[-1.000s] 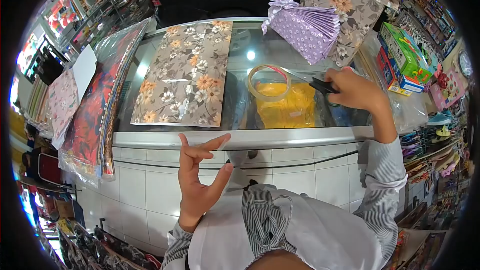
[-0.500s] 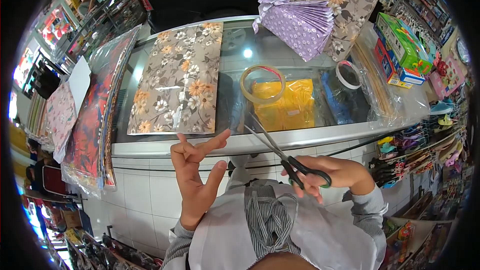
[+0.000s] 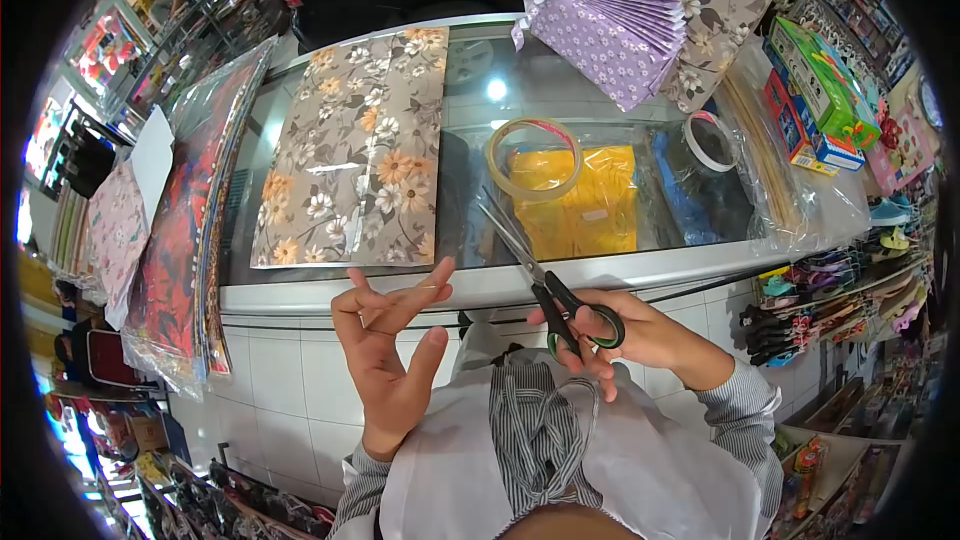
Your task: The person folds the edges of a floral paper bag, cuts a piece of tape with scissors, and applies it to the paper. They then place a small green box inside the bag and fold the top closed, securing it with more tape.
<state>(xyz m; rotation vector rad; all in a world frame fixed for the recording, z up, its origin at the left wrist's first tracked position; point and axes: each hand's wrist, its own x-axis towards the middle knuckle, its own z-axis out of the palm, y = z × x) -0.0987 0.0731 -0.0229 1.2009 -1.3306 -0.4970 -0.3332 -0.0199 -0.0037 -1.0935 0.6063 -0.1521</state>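
Observation:
My right hand (image 3: 620, 335) grips black-handled scissors (image 3: 530, 265), their blades pointing up and left over the counter's front edge. My left hand (image 3: 390, 350) is empty, its fingers apart, just below the near edge of the flowered paper piece (image 3: 350, 160). That brown paper lies flat on the glass counter (image 3: 465, 100), with white and orange flowers and a shiny strip down its middle. Beyond the scissor tips lies a roll of clear tape (image 3: 497, 175). A yellow plastic-wrapped item (image 3: 600, 215) shows beside and through the roll.
A pleated purple flowered paper piece (image 3: 610, 40) lies at the back, over more flowered paper (image 3: 710, 0). A white tape roll (image 3: 727, 160) and a green box (image 3: 825, 85) are at the right. Plastic-wrapped sheets (image 3: 190, 230) stand at the left.
My right hand has moved a little left and up with the scissors, which now point more steeply upward. My left hand has hardly moved. The view has shifted slightly.

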